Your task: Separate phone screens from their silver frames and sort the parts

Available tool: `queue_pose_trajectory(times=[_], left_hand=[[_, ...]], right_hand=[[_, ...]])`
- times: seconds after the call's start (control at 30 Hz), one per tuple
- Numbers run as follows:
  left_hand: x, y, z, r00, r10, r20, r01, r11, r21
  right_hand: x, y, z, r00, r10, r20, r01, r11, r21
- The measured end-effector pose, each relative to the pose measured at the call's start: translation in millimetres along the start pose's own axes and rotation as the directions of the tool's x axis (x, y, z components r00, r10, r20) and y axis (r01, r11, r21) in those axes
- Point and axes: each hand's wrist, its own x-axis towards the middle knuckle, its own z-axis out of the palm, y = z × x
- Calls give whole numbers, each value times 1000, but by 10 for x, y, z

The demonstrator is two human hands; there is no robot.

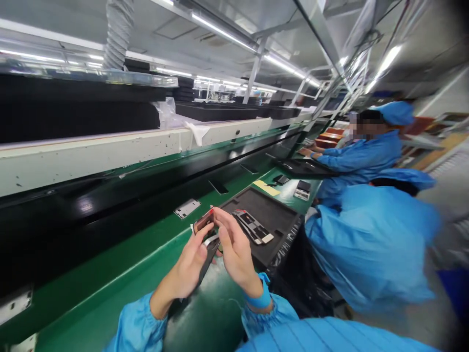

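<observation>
Over the green bench (120, 293) I hold a phone panel (203, 222), raised at a tilt, with a dark phone part (209, 256) below it. My left hand (188, 269) is closed around the near left side of these parts. The fingers of my right hand (236, 247) are closed on the panel's upper right edge. A pale strip shows between my hands; whether it belongs to the phone I cannot tell. Just right of my hands, several phone panels (256, 229) lie stacked in a black foam tray (280, 208).
A conveyor belt on the left carries a silver phone frame (187, 209) and a dark panel (218, 187). Beyond the tray lie a yellow sheet (266, 187) and phone parts (302, 189). Co-workers in blue (366, 244) sit close on the right. A white shelf (91, 151) overhangs the belt.
</observation>
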Motion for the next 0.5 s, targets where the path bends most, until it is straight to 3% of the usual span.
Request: queue_pose_trajectory(times=[0.1,0.23,0.3,0.37,0.43,0.5], left_hand=[[1,69,-26,994,60,91,-93,901,423],[33,129,-52,982,39,187,-145,785,602],[57,131,-76,984,72,162,-154,796,585],[83,135,-124,996,89,21,-87,855,511],[103,169,-195,990,22,-142,27,942,334],[108,241,-268,975,-83,-204,99,993,68]], right_hand=[[20,10,95,994,39,-105,-29,995,90],[134,-16,83,987,112,-115,-90,979,184],[188,-34,4,990,94,-103,-74,980,186],[202,-16,-98,990,37,-134,-17,989,146],[146,88,-176,992,-3,-129,12,998,69],[-1,313,-186,999,49,-18,-49,999,-10]])
